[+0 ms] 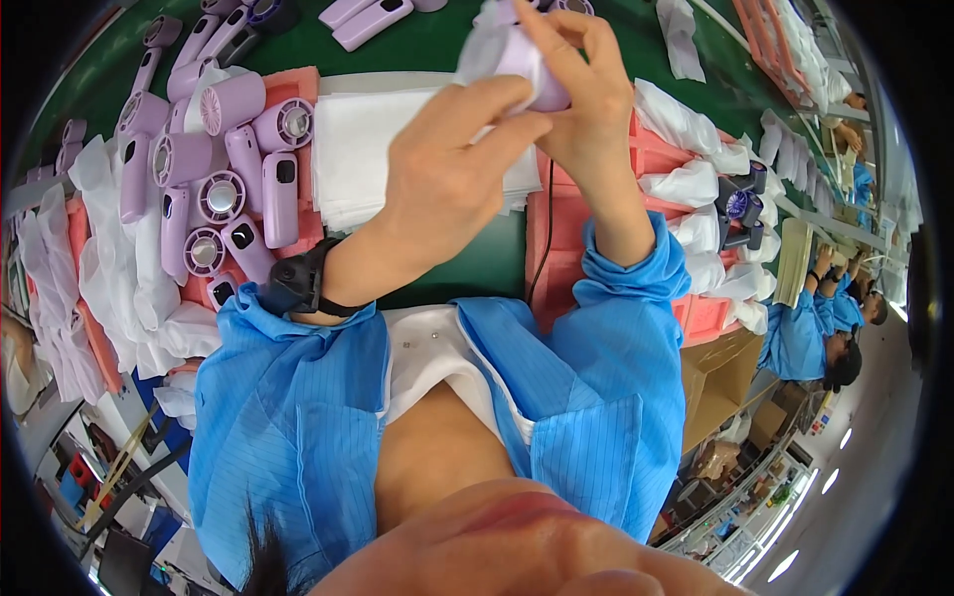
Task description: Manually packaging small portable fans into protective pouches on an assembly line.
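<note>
A lilac handheld fan (524,65), partly covered in thin white wrapping (484,48), is up between my two hands over the far edge of a stack of white sheets (353,149). My right hand (586,94) grips it from the right, fingers bent over its top. The thumb and fingers of my left hand (447,159) close on its lower left side. Part of the fan lies behind my fingers. Several bare lilac fans (280,199) are piled left of the sheets, in and around a pink tray (308,89).
To the right, another pink tray (566,238) holds several white-wrapped items (686,189) and a dark fan (737,206). A black cord (550,219) hangs over that tray. More lilac fans (373,22) lie on the green table (442,50) at the back. Co-workers in blue (805,338) are far right.
</note>
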`<move>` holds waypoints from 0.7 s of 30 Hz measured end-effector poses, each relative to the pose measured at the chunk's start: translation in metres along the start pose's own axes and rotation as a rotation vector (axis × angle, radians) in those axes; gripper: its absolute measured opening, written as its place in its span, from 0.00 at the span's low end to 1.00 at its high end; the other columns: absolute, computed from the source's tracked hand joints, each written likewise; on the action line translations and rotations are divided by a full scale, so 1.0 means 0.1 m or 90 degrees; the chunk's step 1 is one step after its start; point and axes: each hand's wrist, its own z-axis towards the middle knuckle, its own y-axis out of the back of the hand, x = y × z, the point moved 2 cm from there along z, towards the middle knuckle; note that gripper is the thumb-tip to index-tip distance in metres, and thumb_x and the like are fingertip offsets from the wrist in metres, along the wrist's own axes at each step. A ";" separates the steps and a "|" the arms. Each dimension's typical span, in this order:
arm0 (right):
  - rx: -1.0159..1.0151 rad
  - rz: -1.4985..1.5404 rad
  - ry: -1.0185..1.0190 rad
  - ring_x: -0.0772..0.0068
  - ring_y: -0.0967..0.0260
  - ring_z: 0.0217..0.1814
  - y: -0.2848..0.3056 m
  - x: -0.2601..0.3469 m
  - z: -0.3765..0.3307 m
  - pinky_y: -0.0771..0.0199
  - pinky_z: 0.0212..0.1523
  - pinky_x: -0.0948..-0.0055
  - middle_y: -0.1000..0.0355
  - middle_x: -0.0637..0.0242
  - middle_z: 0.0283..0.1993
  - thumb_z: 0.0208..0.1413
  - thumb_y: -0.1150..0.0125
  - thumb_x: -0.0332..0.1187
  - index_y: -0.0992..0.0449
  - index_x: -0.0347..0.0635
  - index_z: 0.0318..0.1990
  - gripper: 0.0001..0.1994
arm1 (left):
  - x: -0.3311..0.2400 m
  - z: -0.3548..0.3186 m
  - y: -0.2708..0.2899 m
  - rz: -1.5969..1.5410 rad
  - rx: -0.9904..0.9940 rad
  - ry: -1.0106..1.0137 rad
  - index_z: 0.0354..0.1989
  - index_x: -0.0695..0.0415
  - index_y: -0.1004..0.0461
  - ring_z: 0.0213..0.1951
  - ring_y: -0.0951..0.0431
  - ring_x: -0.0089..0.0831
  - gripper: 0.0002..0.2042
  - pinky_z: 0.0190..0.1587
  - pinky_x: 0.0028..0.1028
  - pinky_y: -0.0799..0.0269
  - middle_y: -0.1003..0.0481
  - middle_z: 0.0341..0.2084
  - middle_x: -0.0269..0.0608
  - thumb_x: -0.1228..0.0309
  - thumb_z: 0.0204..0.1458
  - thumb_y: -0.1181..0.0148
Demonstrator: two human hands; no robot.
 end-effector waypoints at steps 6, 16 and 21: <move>0.044 -0.250 -0.284 0.60 0.35 0.48 0.12 0.34 -0.15 0.29 0.41 0.69 0.36 0.58 0.47 0.28 0.24 0.26 0.36 0.43 0.58 0.41 | 0.03 0.07 -0.02 -0.006 0.125 0.196 0.50 0.53 0.27 0.38 0.26 0.34 0.24 0.36 0.27 0.29 0.30 0.45 0.44 0.79 0.39 0.34; 0.257 0.024 -0.239 0.58 0.34 0.46 0.12 0.23 -0.16 0.30 0.38 0.68 0.33 0.55 0.40 0.34 0.28 0.28 0.33 0.36 0.47 0.28 | 0.31 0.28 0.26 -0.530 0.200 0.102 0.52 0.50 0.29 0.46 0.29 0.32 0.29 0.47 0.31 0.31 0.31 0.47 0.38 0.73 0.36 0.28; 0.201 -0.278 -0.342 0.52 0.29 0.38 0.17 0.19 -0.24 0.29 0.30 0.64 0.30 0.54 0.35 0.37 0.30 0.28 0.30 0.36 0.42 0.22 | 0.26 0.13 0.11 -0.374 -0.153 0.311 0.45 0.56 0.25 0.48 0.31 0.29 0.22 0.48 0.27 0.35 0.31 0.46 0.36 0.70 0.39 0.27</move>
